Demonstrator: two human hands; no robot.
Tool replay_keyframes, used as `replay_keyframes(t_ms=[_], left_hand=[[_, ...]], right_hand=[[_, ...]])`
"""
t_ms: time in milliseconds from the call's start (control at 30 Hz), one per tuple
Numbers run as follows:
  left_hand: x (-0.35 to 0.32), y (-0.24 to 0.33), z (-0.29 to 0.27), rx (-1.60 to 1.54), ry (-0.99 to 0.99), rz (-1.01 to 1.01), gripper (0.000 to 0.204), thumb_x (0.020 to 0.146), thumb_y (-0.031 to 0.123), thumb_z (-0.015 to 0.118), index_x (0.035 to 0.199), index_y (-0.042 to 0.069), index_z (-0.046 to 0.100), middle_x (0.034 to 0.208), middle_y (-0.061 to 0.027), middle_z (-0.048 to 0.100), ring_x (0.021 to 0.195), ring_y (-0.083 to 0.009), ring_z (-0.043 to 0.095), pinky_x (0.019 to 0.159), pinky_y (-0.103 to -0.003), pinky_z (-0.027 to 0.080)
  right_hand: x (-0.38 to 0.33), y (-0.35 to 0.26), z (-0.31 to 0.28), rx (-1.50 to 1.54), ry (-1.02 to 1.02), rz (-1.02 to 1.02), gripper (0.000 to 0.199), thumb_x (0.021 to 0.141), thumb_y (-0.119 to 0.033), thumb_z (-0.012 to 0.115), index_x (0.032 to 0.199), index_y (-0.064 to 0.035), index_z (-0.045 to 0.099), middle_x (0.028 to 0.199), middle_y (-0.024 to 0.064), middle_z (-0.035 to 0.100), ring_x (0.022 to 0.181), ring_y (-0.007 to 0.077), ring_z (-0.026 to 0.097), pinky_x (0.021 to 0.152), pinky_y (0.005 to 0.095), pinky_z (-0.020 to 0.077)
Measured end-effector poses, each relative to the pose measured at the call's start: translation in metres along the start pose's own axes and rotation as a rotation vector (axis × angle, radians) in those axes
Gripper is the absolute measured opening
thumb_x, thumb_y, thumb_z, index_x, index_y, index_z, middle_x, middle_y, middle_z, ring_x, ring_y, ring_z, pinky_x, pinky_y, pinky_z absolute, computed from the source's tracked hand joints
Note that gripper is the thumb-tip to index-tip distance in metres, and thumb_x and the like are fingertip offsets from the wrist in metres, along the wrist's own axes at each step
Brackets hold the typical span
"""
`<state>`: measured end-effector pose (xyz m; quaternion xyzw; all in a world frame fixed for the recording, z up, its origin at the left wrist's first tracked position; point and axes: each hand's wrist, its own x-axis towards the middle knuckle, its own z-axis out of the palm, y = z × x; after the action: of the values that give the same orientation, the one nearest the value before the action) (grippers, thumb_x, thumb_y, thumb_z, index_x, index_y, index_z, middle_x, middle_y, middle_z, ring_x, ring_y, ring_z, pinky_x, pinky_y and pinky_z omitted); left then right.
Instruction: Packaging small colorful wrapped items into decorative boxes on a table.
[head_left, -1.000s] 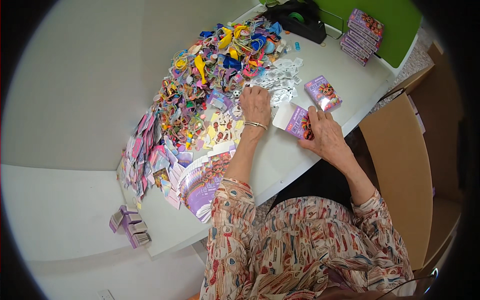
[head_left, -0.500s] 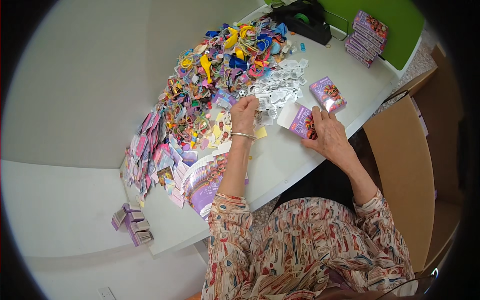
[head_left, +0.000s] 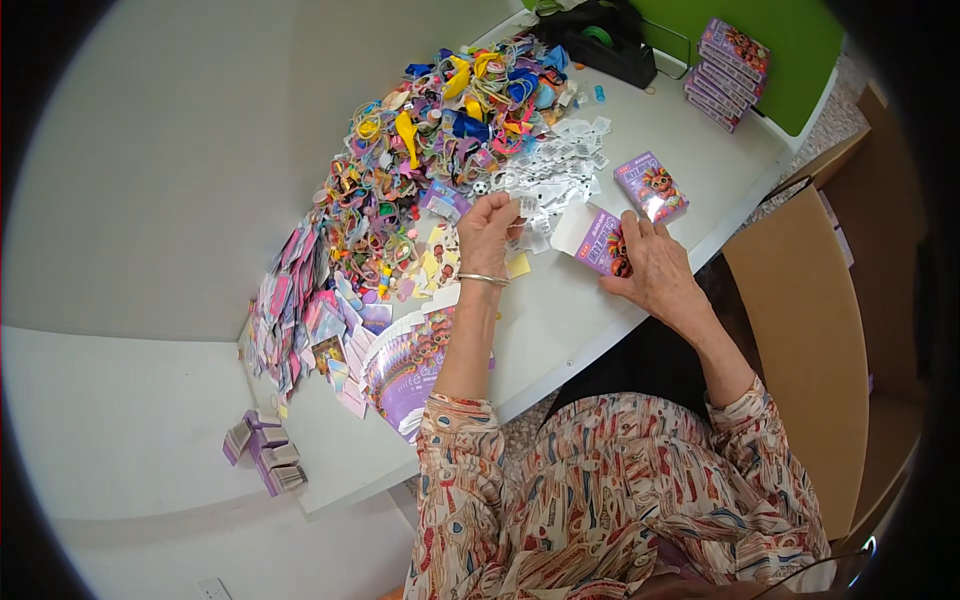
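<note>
Mid-frame, the left hand (head_left: 484, 238) tightly pinches one small white paper packet (head_left: 529, 207); the half-curled right hand (head_left: 656, 271) grips one open purple cardboard box (head_left: 599, 242).

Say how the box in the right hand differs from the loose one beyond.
The held box has a white flap sticking out; the loose box shows none. The right hand partly covers the held box, while the loose box lies uncovered. Both are purple with colourful printed art.

On the tabletop (head_left: 555, 315), slips (head_left: 562, 165) lie right of trinkets (head_left: 385, 185), before a dispenser (head_left: 610, 48); 2 boxes (head_left: 600, 243) between slips and carton (head_left: 795, 330).
</note>
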<state>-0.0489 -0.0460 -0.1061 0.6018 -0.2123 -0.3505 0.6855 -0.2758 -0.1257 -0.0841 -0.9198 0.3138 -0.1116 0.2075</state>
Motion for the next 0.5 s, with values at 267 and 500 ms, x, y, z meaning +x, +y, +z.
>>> replay_keyframes(t_ms=[267, 500], left_hand=[[-0.034, 0.017, 0.014, 0.127, -0.022, 0.061, 0.012, 0.086, 0.014, 0.069, 0.091, 0.004, 0.065, 0.076, 0.0006, 0.064, 0.066, -0.0065, 0.059, 0.060, -0.020, 0.046], [-0.049, 0.013, 0.013, 0.442, -0.015, 0.318, 0.013, 0.085, 0.012, 0.068, 0.085, 0.000, 0.065, 0.067, 0.0031, 0.059, 0.060, -0.0016, 0.049, 0.053, -0.019, 0.039]], right_hand=[[-0.003, -0.006, -0.004, -0.001, -0.013, -0.018, 0.077, 0.065, -0.030, 0.079, 0.118, 0.0080, 0.039, 0.096, 0.0221, 0.056, 0.092, 0.0376, 0.058, 0.076, 0.0432, 0.0493], [-0.005, -0.012, -0.002, 0.066, -0.026, -0.073, 0.077, 0.065, -0.030, 0.079, 0.118, 0.0078, 0.040, 0.094, 0.0222, 0.057, 0.090, 0.0381, 0.058, 0.075, 0.0436, 0.0486]])
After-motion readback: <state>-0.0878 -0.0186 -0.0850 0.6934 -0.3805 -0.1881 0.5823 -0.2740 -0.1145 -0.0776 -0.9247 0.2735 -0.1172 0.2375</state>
